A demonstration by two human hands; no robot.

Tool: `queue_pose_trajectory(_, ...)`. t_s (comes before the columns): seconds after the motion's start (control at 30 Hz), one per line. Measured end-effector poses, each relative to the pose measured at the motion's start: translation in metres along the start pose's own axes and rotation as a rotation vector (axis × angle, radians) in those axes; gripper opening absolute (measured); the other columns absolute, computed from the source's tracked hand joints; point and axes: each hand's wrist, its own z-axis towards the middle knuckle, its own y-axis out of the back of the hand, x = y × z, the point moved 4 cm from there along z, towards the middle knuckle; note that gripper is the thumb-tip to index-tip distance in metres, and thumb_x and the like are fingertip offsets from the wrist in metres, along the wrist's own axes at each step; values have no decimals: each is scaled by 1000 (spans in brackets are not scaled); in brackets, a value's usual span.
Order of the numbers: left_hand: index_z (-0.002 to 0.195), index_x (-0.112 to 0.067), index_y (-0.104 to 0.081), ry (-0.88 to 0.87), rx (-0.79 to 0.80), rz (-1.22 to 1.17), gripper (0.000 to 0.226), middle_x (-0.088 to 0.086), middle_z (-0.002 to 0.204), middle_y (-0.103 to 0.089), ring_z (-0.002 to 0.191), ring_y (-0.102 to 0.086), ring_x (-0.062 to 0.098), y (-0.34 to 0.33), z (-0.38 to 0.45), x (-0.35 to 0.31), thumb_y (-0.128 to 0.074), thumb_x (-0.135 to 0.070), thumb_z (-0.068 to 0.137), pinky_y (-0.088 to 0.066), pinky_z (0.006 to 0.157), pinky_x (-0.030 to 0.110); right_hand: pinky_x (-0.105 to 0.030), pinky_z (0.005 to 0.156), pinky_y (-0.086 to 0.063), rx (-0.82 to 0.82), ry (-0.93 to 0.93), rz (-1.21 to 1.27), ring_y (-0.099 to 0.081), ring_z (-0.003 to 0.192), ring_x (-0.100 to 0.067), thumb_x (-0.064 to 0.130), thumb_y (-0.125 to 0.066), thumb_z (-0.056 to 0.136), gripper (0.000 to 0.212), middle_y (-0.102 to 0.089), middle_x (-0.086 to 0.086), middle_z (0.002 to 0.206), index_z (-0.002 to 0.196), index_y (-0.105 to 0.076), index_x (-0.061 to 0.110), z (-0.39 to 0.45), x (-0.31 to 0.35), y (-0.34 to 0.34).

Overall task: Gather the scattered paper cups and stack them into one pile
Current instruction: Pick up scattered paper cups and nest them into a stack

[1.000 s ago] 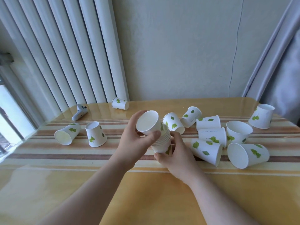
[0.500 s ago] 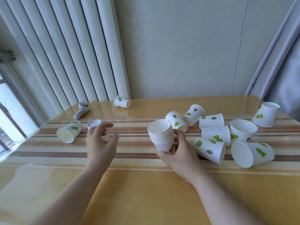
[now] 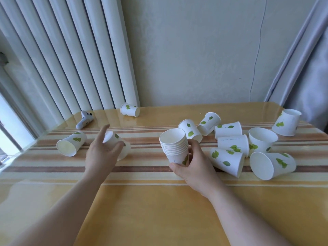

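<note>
My right hand (image 3: 195, 166) grips a stack of several nested white paper cups (image 3: 174, 144) with green leaf prints, held upright just above the table (image 3: 159, 201). My left hand (image 3: 101, 157) is to the left, thumb and fingers closed around a single upside-down cup (image 3: 124, 150), which is tilted. Another cup (image 3: 71, 144) lies on its side further left, and one (image 3: 129, 110) lies at the far edge by the wall. Several loose cups cluster at the right, among them a lying one (image 3: 227, 161) close to my right hand and an upright one (image 3: 262, 139).
A small white controller-like object (image 3: 84, 119) lies at the far left corner. White pipes (image 3: 99, 50) rise behind the table's left side and a grey curtain (image 3: 305, 59) hangs at the right. An upside-down cup (image 3: 287, 122) stands near the right edge.
My left hand let go of the top of the stack, moved left and closed around the single upside-down cup, tilting it. My right hand kept holding the stack.
</note>
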Motion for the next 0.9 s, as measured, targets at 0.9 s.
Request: queue_pose_trajectory(0.9, 152, -38, -46, -264, 352, -468, 87, -5, 118, -74, 101, -77, 8, -58, -60, -116, -90, -13, 81, -64, 92, 36, -39, 81, -59, 16, 6, 16, -63, 91, -4, 42, -85, 79, 65, -65, 16, 116, 129, -43, 48, 0, -1, 0)
